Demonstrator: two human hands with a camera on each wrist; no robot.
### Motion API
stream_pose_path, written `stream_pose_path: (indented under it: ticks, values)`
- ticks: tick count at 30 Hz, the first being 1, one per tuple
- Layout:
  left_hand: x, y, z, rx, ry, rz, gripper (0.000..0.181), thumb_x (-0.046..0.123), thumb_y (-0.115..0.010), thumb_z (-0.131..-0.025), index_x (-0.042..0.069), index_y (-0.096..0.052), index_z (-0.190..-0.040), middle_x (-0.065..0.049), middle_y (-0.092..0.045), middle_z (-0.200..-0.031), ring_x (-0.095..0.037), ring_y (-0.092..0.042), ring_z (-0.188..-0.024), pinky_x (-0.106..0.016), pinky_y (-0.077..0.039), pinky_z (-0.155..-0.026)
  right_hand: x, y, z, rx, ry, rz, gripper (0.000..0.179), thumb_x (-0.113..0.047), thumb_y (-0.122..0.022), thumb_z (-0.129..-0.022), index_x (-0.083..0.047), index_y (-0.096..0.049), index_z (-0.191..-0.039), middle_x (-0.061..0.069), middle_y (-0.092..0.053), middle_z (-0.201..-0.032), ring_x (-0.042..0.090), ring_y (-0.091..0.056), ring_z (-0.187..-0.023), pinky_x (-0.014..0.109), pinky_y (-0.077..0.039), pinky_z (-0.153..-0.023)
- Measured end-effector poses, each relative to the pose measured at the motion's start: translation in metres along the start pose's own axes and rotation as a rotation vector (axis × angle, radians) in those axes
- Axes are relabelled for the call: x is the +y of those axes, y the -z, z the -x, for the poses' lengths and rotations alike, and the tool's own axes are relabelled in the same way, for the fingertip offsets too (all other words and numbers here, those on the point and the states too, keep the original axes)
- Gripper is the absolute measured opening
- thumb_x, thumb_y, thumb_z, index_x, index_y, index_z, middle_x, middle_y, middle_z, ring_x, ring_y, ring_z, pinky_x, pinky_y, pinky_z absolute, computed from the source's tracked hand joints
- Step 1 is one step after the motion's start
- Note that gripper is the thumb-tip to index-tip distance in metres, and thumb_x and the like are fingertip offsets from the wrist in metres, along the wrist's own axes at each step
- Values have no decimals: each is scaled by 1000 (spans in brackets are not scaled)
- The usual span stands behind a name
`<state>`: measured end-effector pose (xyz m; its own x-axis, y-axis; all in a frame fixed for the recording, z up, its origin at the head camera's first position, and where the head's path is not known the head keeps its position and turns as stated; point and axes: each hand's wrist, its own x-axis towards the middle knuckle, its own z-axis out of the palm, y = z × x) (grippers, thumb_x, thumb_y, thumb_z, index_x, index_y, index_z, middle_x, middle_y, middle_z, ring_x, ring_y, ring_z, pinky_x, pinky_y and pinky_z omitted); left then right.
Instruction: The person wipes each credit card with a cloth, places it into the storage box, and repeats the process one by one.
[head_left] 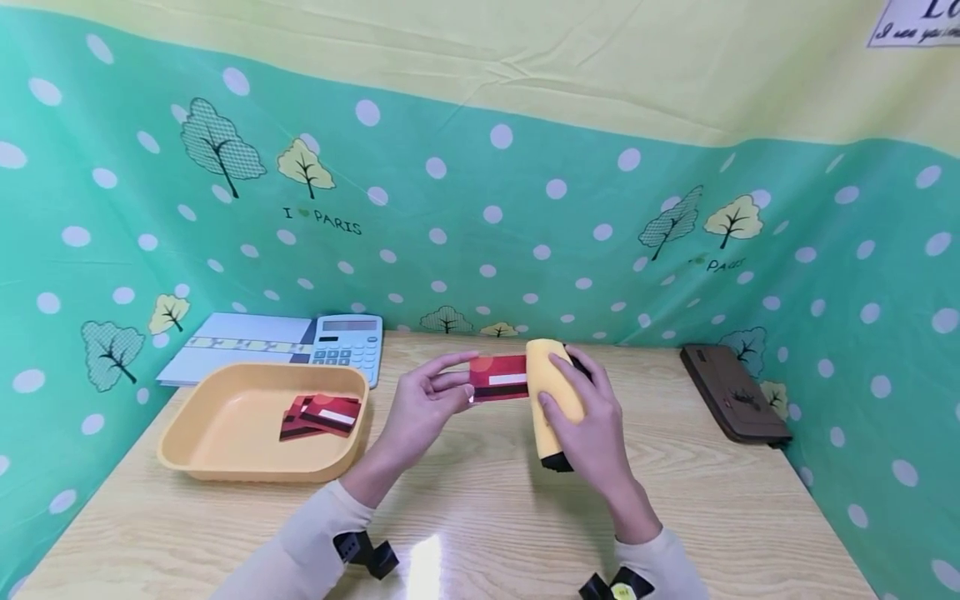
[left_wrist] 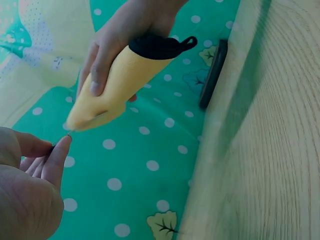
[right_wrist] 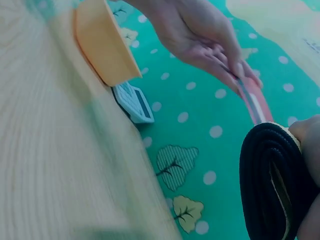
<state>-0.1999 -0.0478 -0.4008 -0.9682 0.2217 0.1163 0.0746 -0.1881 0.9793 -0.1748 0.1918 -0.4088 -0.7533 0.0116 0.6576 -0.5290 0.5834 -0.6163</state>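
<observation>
Between thumb and fingers, my left hand [head_left: 420,412] pinches the left end of a red bank-style card [head_left: 498,377] with a white strip and a dark band. My right hand [head_left: 597,421] grips a folded yellow cloth [head_left: 551,383] with black edging; a black loop shows in the left wrist view. The cloth covers the card's right end, so that end is hidden. Both are held above the table. In the right wrist view the card [right_wrist: 256,100] runs from the left fingertips to the cloth's dark rolled edge [right_wrist: 262,175]. Several similar red cards [head_left: 324,415] lie overlapping in a peach plastic basin [head_left: 232,429].
Behind the basin lie a light blue calculator [head_left: 349,337] and a pale folder-like item [head_left: 232,333]. A brown wallet [head_left: 733,392] lies at the right on the wooden table [head_left: 465,517]. A green dotted curtain [head_left: 465,192] surrounds the table's back and sides.
</observation>
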Motion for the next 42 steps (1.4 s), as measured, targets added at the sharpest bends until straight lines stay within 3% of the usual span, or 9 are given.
stream_pose_path:
  ticks: [7, 16, 21, 28, 32, 38, 42]
  values:
    - [6, 19, 1, 31, 42, -55, 50, -4, -62, -96, 8, -59, -144, -20, -75, -119, -14, -77, -98, -33, -64, -92, 6, 13, -6, 3, -79, 9, 53, -6, -81, -88, -18, -67, -138, 11, -53, -153, 33, -57, -133, 0, -42, -94]
    - [26, 69, 9, 90, 47, -166, 49, 1, -60, -102, 11, -55, -149, -15, -75, -121, -8, -75, -103, -29, -62, -94, 12, 23, -9, 8, -109, -9, 51, -9, -78, -91, -18, -66, -139, 8, -50, -155, 33, -50, -142, 0, -41, -96]
    - [40, 98, 15, 96, 43, -277, 48, 5, -58, -104, 10, -51, -152, -16, -74, -123, -6, -75, -102, -29, -62, -94, 14, 23, -10, -2, -118, -16, 50, -10, -78, -92, -17, -66, -140, 8, -50, -155, 32, -51, -141, 1, -42, -94]
    - [47, 138, 24, 116, 76, -393, 50, 11, -59, -105, 9, -48, -154, 11, -75, -106, -1, -74, -96, -22, -63, -88, 14, 22, -10, 2, -105, -19, 51, -9, -79, -91, -16, -66, -139, 10, -50, -154, 32, -50, -142, 2, -41, -97]
    - [47, 161, 32, 130, 107, -462, 53, 16, -59, -106, 9, -44, -156, 17, -73, -106, 1, -74, -94, -18, -63, -86, 15, 23, -10, -1, -113, -12, 51, -9, -79, -91, -16, -66, -139, 10, -50, -155, 33, -51, -141, 2, -41, -96]
    - [41, 194, 41, 132, 136, -524, 54, 17, -54, -108, 7, -38, -159, 5, -71, -123, 8, -69, -101, -20, -62, -89, 16, 25, -10, -2, -114, -15, 51, -9, -79, -91, -16, -66, -140, 10, -50, -155, 33, -50, -142, 1, -40, -98]
    - [36, 211, 44, 111, 136, -549, 52, 11, -48, -109, 1, -35, -159, -15, -67, -134, 8, -68, -102, -22, -63, -89, 17, 25, -11, 2, -115, -15, 51, -9, -79, -91, -17, -66, -139, 10, -50, -154, 33, -50, -142, 1, -41, -96]
